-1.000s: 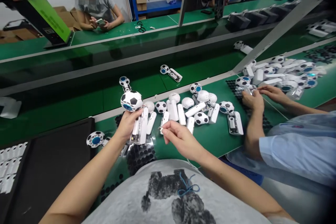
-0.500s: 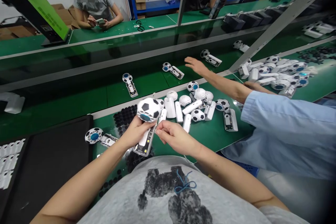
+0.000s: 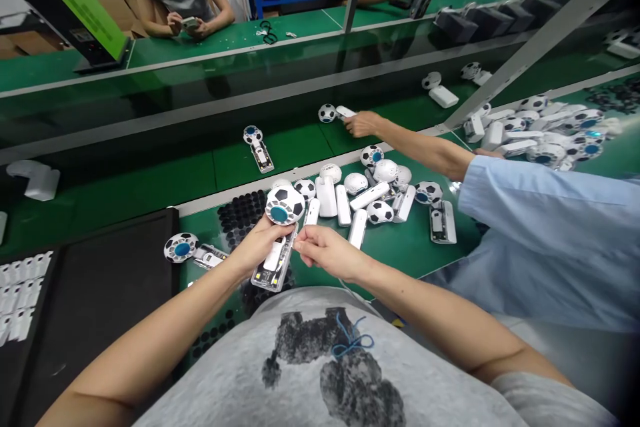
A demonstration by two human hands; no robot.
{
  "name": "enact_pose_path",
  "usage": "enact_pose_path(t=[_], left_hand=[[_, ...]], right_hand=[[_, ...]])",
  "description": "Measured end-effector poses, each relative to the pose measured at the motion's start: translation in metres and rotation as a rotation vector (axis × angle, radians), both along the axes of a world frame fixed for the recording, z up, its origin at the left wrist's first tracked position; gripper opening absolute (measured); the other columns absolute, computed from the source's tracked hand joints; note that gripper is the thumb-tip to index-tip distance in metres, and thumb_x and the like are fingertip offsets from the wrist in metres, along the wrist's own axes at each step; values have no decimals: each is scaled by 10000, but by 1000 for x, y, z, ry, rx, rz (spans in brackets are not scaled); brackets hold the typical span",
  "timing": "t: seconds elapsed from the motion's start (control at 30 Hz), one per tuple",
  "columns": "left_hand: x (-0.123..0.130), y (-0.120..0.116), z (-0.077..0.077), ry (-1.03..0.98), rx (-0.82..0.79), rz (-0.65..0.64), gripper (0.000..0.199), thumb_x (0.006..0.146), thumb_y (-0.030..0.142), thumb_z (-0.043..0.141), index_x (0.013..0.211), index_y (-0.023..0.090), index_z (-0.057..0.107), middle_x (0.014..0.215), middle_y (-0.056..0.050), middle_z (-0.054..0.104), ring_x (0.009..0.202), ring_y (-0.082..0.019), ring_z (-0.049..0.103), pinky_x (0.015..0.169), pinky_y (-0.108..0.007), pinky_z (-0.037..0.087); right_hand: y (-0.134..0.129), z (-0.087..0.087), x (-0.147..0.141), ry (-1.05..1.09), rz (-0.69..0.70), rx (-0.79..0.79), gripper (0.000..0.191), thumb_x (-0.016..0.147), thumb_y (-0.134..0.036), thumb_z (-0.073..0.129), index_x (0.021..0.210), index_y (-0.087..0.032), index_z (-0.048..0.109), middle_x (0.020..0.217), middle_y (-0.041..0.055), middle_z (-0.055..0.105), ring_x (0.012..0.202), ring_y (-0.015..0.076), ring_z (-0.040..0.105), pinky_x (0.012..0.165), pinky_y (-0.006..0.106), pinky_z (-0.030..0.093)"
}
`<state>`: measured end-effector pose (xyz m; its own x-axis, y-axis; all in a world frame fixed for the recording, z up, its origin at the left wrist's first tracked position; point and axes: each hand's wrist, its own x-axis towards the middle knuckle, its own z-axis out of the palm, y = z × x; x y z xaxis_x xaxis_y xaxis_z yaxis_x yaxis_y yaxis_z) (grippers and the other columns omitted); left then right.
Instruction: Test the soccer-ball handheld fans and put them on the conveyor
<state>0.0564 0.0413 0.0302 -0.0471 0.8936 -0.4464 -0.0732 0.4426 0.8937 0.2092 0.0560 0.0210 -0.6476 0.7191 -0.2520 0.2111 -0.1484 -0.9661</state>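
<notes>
- While the left hand (image 3: 260, 245) keeps its grasp on a soccer-ball-headed device (image 3: 275, 259), that device has turned: a second ago its white casing showed, and now the circuit board (image 3: 268, 277) and blue disc (image 3: 279, 215) face the person.
- The device is held over the near green bench (image 3: 400, 257), above black discs (image 3: 243, 219), not set down.
- The right hand (image 3: 323, 248) has come in from well apart to the device's edge, thumb and forefinger pinched together; whether a small part sits between them, I cannot tell.
- Judging by this, the work has passed from positioning to close finger work on the exposed side, with the left hand as support.
- Across the lane (image 3: 293, 141), a co-worker's hand (image 3: 364, 124) has arrived and grips another device (image 3: 327, 113) by its white body.
- The pile of white devices (image 3: 370, 195) lies just right of the held one, seemingly undisturbed.
</notes>
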Motion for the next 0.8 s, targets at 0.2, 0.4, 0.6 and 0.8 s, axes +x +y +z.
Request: enact_pose_path(t=[0.2,0.4,0.6,0.8], left_hand=[[-1,2,-7,40,90,19,365,611,238,619,966,173,567,993,-30,624,882,-201,559,736,-268,425],[-10,9,-10,47,112,-77,403,622,293,648,993,162,563,920,-46,638,827,-205,571,709,-280,428],[-21,28,-16,23,127,-27,344,618,288,643,925,151,571,864,-48,633,704,-168,570,631,-266,434],[-146,97,-32,411,165,445,288,636,230,600,908,151,547,676,-1,580,539,-128,524,553,-263,418]], right_hand=[[2,-6,-2,15,-7,-54,123,818,-210,462,699,-179,459,484,-68,469,427,69,330,453,208,249],[7,-10,-10,21,-17,-31,142,817,-245,475,693,-176,468,513,-71,422,447,65,315,444,204,238],[23,5,-5,64,-51,-270,207,777,-332,539,671,-184,439,486,-105,285,404,47,199,382,191,126],[42,11,63,88,-365,-312,306,730,-455,606,680,-181,481,525,-105,154,457,65,97,404,210,99]])
